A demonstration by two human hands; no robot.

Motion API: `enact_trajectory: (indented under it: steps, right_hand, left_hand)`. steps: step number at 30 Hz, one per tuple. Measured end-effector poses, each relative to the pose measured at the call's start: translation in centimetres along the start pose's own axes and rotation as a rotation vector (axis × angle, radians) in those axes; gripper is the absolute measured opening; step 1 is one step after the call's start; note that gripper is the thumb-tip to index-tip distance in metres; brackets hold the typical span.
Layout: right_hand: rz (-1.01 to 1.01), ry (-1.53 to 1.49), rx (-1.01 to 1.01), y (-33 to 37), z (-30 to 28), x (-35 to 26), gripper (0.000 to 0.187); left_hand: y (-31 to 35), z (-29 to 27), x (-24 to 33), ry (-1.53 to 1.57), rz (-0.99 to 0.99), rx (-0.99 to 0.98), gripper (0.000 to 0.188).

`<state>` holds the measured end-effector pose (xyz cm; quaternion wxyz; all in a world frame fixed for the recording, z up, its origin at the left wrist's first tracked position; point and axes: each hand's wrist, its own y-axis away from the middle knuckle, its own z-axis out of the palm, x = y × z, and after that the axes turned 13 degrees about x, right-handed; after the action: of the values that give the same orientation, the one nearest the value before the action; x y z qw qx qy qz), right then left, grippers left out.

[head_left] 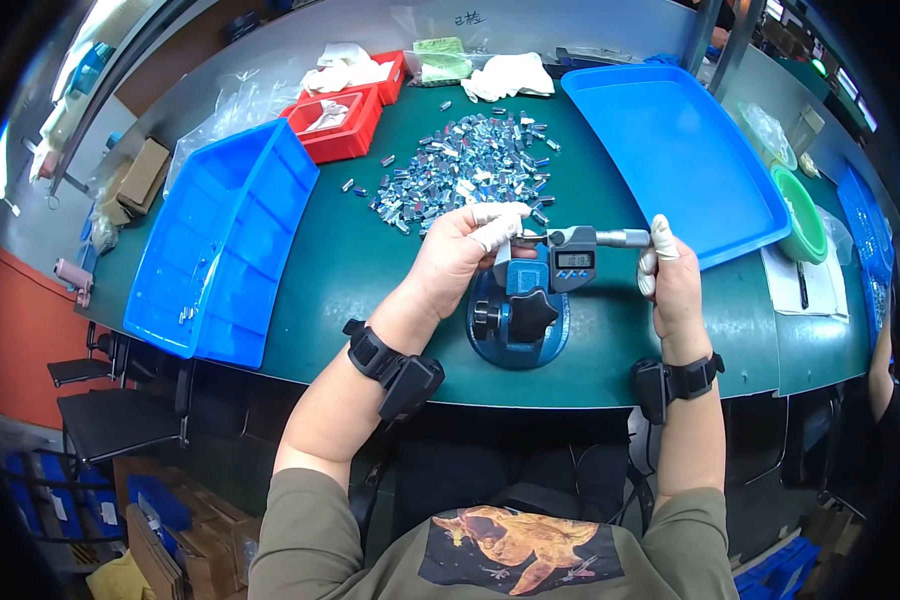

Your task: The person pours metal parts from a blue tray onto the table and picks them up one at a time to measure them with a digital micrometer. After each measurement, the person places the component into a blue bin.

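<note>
A digital micrometer [574,260] with a small display is clamped in a blue stand [518,335] on the green table. My left hand [462,250], white covers on its fingers, is closed in a pinch at the micrometer's measuring gap. Whatever sits between those fingertips is mostly hidden. At the other end, my right hand [676,285], also with white finger covers, has thumb and curled fingers at the tip of the micrometer's thimble [625,238]. Just beyond the left hand lies a wide heap of small shiny metal cylinders [465,165].
A deep blue bin [220,250] stands on the left, with a few small pieces inside. Red boxes [348,135] and white cloths [510,76] sit at the back. A blue tray [685,160] lies to the right, beside a green basket [802,215] and papers with a pen [802,287].
</note>
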<state>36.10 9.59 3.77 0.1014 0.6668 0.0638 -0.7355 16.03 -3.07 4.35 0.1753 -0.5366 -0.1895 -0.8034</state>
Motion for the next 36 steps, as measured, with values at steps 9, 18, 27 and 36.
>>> enact_trajectory:
  steps: [9, 18, 27, 36]
  right_hand:
    - [-0.062, -0.096, -0.059, -0.2, -0.4, 0.0, 0.031]
    - [-0.09, -0.176, -0.157, -0.2, -0.3, 0.6, 0.026]
    - [-0.09, -0.138, -0.108, -0.7, -0.6, 0.5, 0.027]
    - [-0.076, -0.169, -0.105, -0.7, -0.5, 0.4, 0.026]
  left_hand:
    - [0.0, 0.4, -0.1, 0.014, 0.021, -0.009, 0.025]
    - [1.9, -1.3, 0.7, -0.208, 0.483, 0.252, 0.022]
    - [11.1, -18.9, 15.0, -0.846, 0.762, 0.832, 0.022]
    - [8.7, -7.1, 8.3, -1.262, 0.834, 0.528, 0.019]
